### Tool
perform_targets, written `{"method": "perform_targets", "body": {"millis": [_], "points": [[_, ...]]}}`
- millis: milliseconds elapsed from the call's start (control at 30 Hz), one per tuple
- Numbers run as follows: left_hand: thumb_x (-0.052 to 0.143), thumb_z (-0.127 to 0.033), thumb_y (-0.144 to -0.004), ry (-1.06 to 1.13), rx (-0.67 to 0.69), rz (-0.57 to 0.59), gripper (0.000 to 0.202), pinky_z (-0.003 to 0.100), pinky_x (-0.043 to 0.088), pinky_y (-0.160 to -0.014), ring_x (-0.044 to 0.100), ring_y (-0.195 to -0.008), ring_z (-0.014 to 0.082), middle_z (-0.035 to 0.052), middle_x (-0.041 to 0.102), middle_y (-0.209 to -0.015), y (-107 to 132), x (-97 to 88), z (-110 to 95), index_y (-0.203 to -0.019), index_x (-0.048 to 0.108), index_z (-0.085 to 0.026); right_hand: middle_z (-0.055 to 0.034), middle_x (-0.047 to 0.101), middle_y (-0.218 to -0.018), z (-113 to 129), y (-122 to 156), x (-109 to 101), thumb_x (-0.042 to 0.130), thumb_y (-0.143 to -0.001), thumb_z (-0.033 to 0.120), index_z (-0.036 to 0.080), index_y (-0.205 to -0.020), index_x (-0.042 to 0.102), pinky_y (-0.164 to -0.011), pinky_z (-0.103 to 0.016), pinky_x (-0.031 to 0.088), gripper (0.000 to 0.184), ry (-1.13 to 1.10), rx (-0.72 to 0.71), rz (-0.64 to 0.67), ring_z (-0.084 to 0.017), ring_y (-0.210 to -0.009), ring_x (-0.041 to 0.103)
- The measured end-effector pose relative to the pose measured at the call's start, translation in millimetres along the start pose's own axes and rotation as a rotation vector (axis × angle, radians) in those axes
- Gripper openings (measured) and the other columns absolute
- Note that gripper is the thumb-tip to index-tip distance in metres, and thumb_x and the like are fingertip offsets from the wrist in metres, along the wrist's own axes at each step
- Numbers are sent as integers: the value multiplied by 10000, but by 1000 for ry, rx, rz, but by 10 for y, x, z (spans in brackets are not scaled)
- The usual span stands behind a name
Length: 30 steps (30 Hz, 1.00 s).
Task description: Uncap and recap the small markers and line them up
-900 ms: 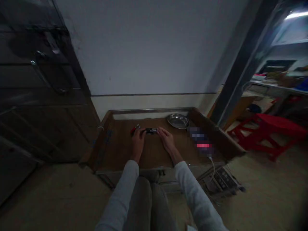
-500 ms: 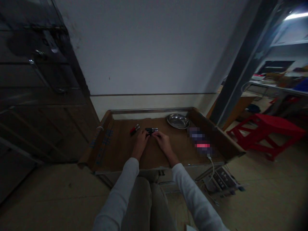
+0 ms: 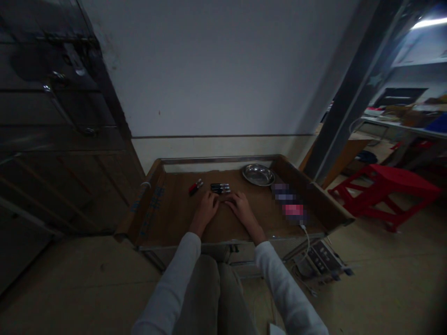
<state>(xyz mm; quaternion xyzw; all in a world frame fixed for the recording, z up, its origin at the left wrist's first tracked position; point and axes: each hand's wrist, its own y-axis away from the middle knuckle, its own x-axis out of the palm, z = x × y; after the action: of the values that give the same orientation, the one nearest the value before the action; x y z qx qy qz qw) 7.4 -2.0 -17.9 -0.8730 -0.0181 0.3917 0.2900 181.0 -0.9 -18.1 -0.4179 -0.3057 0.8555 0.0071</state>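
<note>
The dark pens (image 3: 220, 186) lie on the brown table surface (image 3: 171, 218), just beyond the fingertips of both hands. The left hand (image 3: 208, 204) is at their near left side, and the right hand (image 3: 240, 207) at their near right side; the fingers are bent inward and almost meet in front of the row. Whether a fingertip touches the nearest pen, I cannot tell. Also I cannot tell if the fingers are clamped on something — this part is dark and small.

The dark pens are slim and mostly black, placed crosswise, close to each other and roughly parallel, with paler, shiny parts toward the right end. To the left, apart from the hands, lie the red and black pens (image 3: 194, 188) — set slantwise, with shiny ends. Farther right there is a round metal dish (image 3: 259, 175).
</note>
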Motion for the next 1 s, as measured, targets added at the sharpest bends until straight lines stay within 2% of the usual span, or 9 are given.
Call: {"method": "perform_targets", "body": {"millis": [100, 267, 400, 567, 667, 833, 900, 1000], "points": [[488, -142, -845, -16, -26, 45, 117, 342, 454, -904, 562, -955, 175, 57, 548, -973, -45, 31, 2, -918, 570, -185, -86, 590, -935, -21, -6, 33, 506, -855, 236, 205, -900, 645, -831, -372, 433, 149, 39, 43, -7, -227, -930, 519], [465, -140, -867, -55, -72, 97, 104, 315, 455, -868, 569, -922, 164, 57, 553, -967, -141, 38, -11, -875, 560, -179, -93, 589, -918, 13, -84, 86, 454, -873, 198, 185, -915, 624, -819, -347, 421, 176, 142, 88, -30, -226, -912, 515], [450, -124, -871, -115, -127, 92, 109, 305, 448, -841, 560, -919, 158, 65, 545, -980, -188, -3, -73, -926, 534, -168, -101, 597, -935, 57, -160, 90, 421, -878, 174, 151, -963, 574, -806, -322, 402, 176, 205, 100, -31, -217, -888, 516], [433, -157, -884, -192, -158, 79, 109, 302, 447, -818, 556, -883, 160, 74, 539, -966, -188, -18, -102, -890, 542, -154, -96, 589, -906, 89, -163, 100, 415, -872, 191, 158, -922, 576, -789, -321, 375, 172, 309, 92, -4, -220, -875, 505], [413, -171, -888, -254, -186, -24, 150, 339, 442, -835, 550, -918, 197, 102, 544, -969, -151, -36, -64, -894, 561, -144, -108, 580, -953, 111, -137, 104, 432, -856, 185, 169, -946, 596, -792, -333, 370, 188, 324, 69, 25, -231, -907, 497], [377, -109, -853, -380, -369, -357, 216, 449, 400, -879, 490, -1028, 279, 168, 527, -1052, -74, -124, 21, -1005, 529, -120, -109, 557, -1072, 179, -123, 90, 447, -834, 156, 215, -1032, 610, -860, -374, 366, 264, 219, -62, 127, -238, -990, 483], [363, -104, -849, -378, -436, -400, 223, 470, 392, -875, 481, -1038, 287, 175, 525, -1064, -58, -149, 37, -1012, 515, -122, -111, 554, -1087, 192, -128, 87, 452, -830, 156, 229, -1046, 617, -875, -397, 365, 281, 192, -54, 138, -245, -1015, 478], [366, -127, -857, -382, -505, -391, 195, 481, 389, -868, 474, -1041, 291, 179, 521, -1065, -52, -162, 42, -984, 513, -120, -102, 560, -1078, 176, -139, 98, 465, -821, 152, 239, -1048, 627, -887, -400, 371, 292, 136, -23, 126, -235, -1025, 484]]}}
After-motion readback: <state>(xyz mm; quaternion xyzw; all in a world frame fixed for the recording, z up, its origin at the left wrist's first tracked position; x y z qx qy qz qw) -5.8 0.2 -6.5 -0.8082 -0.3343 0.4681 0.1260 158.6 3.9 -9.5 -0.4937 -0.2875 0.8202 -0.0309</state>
